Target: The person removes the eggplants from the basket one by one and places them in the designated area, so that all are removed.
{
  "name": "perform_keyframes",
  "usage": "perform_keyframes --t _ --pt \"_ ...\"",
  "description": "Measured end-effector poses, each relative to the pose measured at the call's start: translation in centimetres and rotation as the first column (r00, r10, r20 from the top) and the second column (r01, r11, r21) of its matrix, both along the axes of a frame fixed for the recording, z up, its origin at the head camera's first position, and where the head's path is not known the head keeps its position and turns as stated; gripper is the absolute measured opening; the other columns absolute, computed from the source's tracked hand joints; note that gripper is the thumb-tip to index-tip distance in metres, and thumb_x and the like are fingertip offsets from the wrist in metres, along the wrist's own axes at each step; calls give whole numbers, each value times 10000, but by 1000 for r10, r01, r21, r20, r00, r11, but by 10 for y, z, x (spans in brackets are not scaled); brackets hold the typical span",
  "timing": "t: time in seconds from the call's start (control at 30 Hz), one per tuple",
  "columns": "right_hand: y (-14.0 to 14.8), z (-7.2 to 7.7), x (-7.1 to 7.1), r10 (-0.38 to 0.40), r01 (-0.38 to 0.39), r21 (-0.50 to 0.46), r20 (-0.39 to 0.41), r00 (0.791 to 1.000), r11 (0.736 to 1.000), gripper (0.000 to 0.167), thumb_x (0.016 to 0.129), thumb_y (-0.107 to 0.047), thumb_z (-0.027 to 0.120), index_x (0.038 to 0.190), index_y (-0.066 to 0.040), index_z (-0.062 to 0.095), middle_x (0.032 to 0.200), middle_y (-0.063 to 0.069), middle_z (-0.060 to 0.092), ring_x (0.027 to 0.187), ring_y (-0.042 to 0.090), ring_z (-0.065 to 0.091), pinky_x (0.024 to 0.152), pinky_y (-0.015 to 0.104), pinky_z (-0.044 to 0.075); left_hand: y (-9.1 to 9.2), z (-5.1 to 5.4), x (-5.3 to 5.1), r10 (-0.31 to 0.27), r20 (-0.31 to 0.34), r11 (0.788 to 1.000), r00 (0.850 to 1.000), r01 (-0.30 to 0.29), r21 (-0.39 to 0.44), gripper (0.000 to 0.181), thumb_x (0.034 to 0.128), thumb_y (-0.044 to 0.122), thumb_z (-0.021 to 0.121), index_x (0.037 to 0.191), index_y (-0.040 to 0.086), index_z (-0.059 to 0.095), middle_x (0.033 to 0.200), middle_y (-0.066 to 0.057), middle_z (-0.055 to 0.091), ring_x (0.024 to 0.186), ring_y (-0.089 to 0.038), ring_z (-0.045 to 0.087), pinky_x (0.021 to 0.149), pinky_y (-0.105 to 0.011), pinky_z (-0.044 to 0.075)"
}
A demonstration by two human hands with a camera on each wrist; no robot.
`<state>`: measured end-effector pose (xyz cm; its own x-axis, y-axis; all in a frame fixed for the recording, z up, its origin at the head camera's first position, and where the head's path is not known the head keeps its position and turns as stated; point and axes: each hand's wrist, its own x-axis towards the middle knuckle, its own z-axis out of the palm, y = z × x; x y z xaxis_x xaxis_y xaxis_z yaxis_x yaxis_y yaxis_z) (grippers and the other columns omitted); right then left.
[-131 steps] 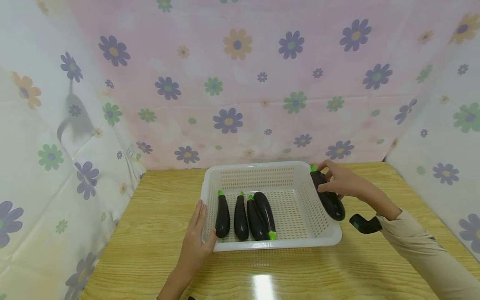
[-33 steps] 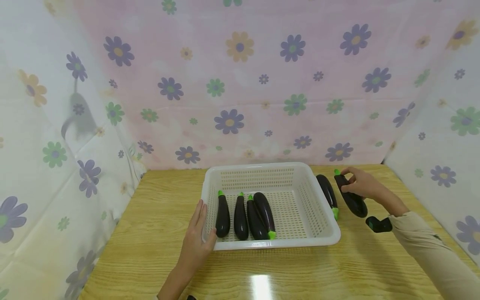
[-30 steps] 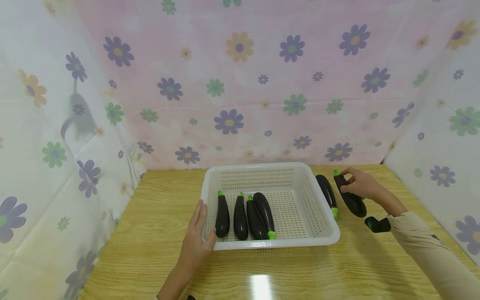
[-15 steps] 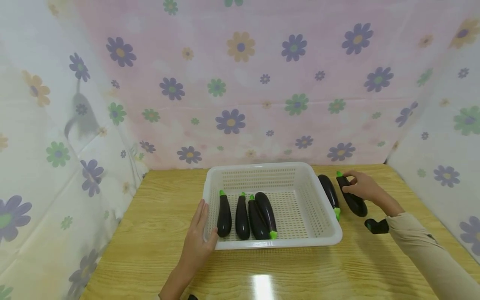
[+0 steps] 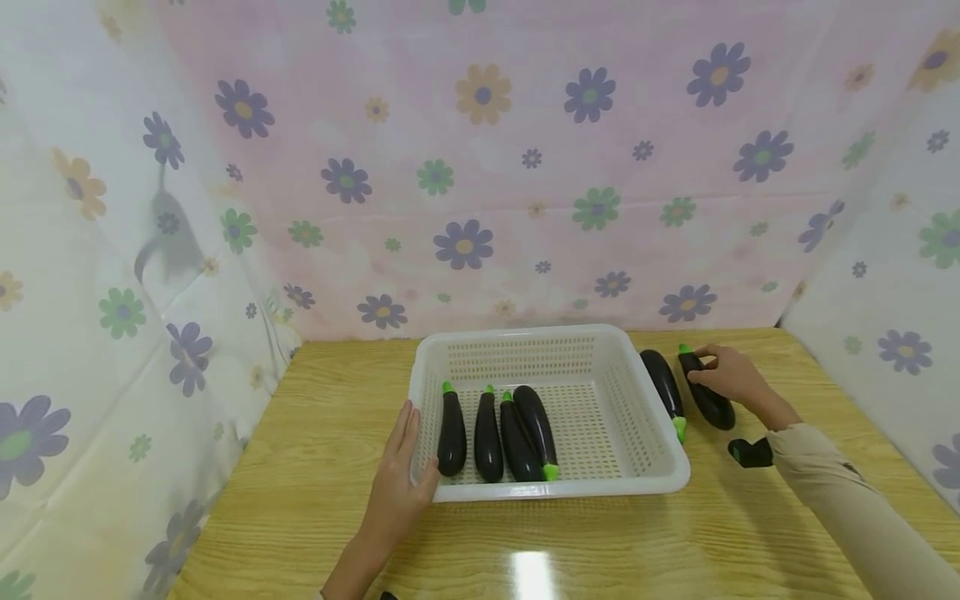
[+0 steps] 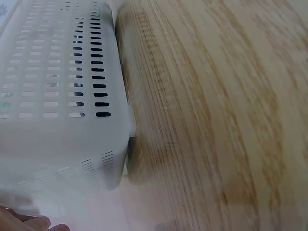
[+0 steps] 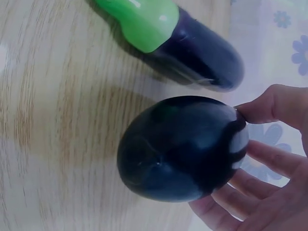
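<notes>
My left hand [image 5: 401,479] rests on the left rim of a white plastic basket [image 5: 551,490], fingers straight along its side and thumb at the near corner. In the left wrist view only fingertips [image 6: 36,223] show, beside the basket wall [image 6: 57,137]. Several dark eggplants [image 5: 488,437] lie in the basket's left half. My right hand [image 5: 731,377] holds an eggplant [image 5: 712,402] right of the basket, thumb and fingers around its upper part. In the right wrist view its rounded end [image 7: 178,151] faces the camera. Between it and the basket lies another eggplant [image 5: 663,387], green cap toward me.
A wooden table [image 5: 315,467] spreads under everything. A flowered cloth [image 5: 510,183] hangs behind and at both sides. A black wrist device [image 5: 752,453] sits by my right cuff.
Since the oldest frame, my right hand has moved the eggplant rightward, away from the basket's rim. The eggplant lying beside the basket now shows. In the last second little has shifted; my left hand stays.
</notes>
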<state>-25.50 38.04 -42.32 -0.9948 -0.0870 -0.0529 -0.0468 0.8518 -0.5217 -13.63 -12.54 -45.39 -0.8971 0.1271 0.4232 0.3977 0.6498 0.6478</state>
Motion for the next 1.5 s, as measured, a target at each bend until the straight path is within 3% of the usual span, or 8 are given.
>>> perform_keyframes --t 0.17,0.5,0.67,0.9,1.07,1.27,1.5 --pt "2 -8 -4 -12 13 13 -35 999 1000 583 893 -231 585 1279 174 424 1109 424 526 913 511 570 682 512 517 0 1 1 1 6 1000 1000 -1 7 723 844 93 640 1458 -35 282 1564 -93 167 1402 -268 218 1073 -401 235" --pt "5 -24 -8 -15 16 26 -49 999 1000 546 893 -198 598 1247 190 449 1089 419 536 921 516 563 700 531 510 1 0 -1 -3 -42 1000 999 3 -5 706 828 73 647 1436 -62 316 1546 -136 214 1385 -288 257 1067 -273 194" --pt "6 -24 -10 -8 9 24 -64 998 1000 528 890 -186 596 1226 197 457 1059 412 551 883 498 579 687 523 514 1 0 0 -4 -49 1000 999 4 -2 702 831 74 645 1435 -65 315 1547 -138 212 1387 -290 254 1067 -258 186" --pt "2 -20 -7 -6 8 27 -51 999 1000 523 886 -178 591 1228 193 451 1055 411 552 868 494 584 683 521 515 1 0 -1 0 -55 1000 998 -1 -13 708 828 78 648 1436 -65 315 1539 -156 225 1382 -298 264 1058 -387 258" --pt "-1 -14 -3 -6 7 29 -26 1000 1000 529 903 -197 582 1257 169 441 1139 441 494 952 547 536 711 551 504 1 -1 0 -8 -48 1000 999 8 -1 699 836 69 639 1438 -64 309 1544 -151 213 1385 -300 254 1039 -478 299" --pt "-5 0 2 9 -9 20 -20 1000 1000 548 919 -223 569 1289 154 421 1190 453 454 1005 571 499 733 569 489 0 -2 -1 -13 -57 1000 998 13 0 709 827 70 641 1433 -81 305 1538 -171 214 1371 -342 272 1024 -516 320" --pt "-10 18 9 29 -28 12 -37 999 1000 581 936 -302 548 1297 135 425 1184 428 473 981 550 517 731 568 481 0 -1 -1 -14 -37 1000 999 15 17 691 846 74 631 1440 -63 306 1549 -138 204 1387 -299 249 1041 -490 306"
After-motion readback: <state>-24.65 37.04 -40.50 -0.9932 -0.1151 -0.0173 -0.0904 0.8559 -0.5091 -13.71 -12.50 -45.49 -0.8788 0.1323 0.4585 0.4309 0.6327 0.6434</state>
